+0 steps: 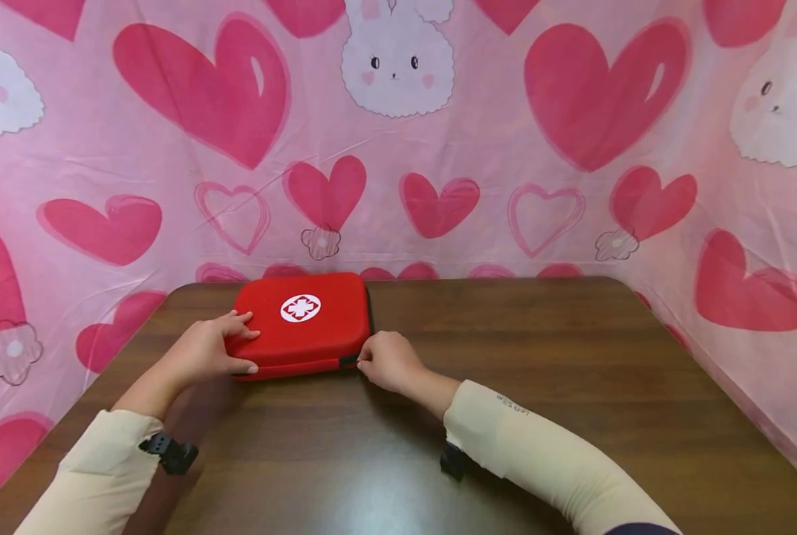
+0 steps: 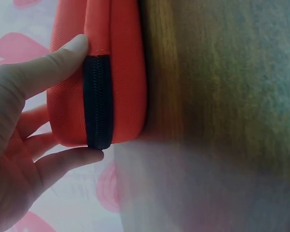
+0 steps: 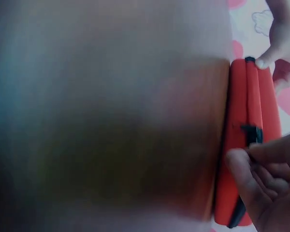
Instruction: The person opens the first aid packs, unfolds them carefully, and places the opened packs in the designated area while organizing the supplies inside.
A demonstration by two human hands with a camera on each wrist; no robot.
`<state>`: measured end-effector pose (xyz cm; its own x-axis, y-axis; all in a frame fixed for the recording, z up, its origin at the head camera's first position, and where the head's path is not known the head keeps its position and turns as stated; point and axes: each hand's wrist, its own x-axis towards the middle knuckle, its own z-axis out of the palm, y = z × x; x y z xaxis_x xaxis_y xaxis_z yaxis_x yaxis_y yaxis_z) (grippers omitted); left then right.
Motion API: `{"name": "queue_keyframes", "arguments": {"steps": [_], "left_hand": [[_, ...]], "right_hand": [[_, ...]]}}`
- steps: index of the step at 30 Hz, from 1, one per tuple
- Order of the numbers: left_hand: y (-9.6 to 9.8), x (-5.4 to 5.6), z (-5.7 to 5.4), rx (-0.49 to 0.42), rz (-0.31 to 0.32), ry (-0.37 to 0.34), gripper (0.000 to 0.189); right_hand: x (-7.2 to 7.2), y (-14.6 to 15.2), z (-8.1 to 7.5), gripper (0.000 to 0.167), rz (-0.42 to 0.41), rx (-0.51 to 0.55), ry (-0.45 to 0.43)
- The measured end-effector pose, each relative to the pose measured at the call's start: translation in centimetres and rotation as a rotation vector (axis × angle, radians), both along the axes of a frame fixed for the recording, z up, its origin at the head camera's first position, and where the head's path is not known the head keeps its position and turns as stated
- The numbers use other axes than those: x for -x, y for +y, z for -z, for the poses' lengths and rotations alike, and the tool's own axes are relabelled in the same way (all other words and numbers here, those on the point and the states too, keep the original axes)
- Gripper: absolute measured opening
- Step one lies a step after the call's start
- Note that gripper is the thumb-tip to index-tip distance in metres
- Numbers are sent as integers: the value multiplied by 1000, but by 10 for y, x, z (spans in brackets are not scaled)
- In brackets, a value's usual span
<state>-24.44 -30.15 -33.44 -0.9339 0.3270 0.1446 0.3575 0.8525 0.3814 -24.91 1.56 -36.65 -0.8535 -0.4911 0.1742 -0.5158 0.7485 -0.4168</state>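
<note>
A red first-aid case [image 1: 318, 338] with a white round emblem [image 1: 301, 307] lies flat at the back left of the table. My left hand [image 1: 206, 349] grips its left front corner, the thumb against the front seam and the fingers over the top and side. Black zipper teeth [image 2: 98, 101] show at that corner in the left wrist view, and the zipper looks closed there. At the right front corner my right hand [image 1: 391, 362] pinches the zipper pull between thumb and forefinger. The fingers mostly hide the pull; black zipper tape [image 3: 253, 135] shows beside them.
The brown wooden table [image 1: 518, 416] extends to the right and in front of the case. Behind it and along both sides hangs a pink cloth [image 1: 492, 111] with hearts and rabbits. A black strap device [image 1: 171, 452] sits on the left wrist.
</note>
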Motion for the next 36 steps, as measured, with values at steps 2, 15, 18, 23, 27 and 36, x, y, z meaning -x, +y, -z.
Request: {"name": "queue_keyframes", "arguments": {"steps": [2,15,18,23,27,36], "left_hand": [[0,1,-1,4,6,-3,62],[-7,2,-1,25,25,-27,60],[-8,2,0,26,29,-36,61],[-9,2,-2,33,37,-37,60],[-8,2,-5,44,37,-34,60],[-4,2,-5,44,65,-9,58]], "right_hand": [[4,4,-4,12,-49,-48,19],[44,24,-5,11,-80,-166,137],[56,25,-1,9,-65,-141,149],[75,24,3,8,-38,-86,138],[84,22,3,8,0,-67,141],[92,26,4,8,0,-27,139]]}}
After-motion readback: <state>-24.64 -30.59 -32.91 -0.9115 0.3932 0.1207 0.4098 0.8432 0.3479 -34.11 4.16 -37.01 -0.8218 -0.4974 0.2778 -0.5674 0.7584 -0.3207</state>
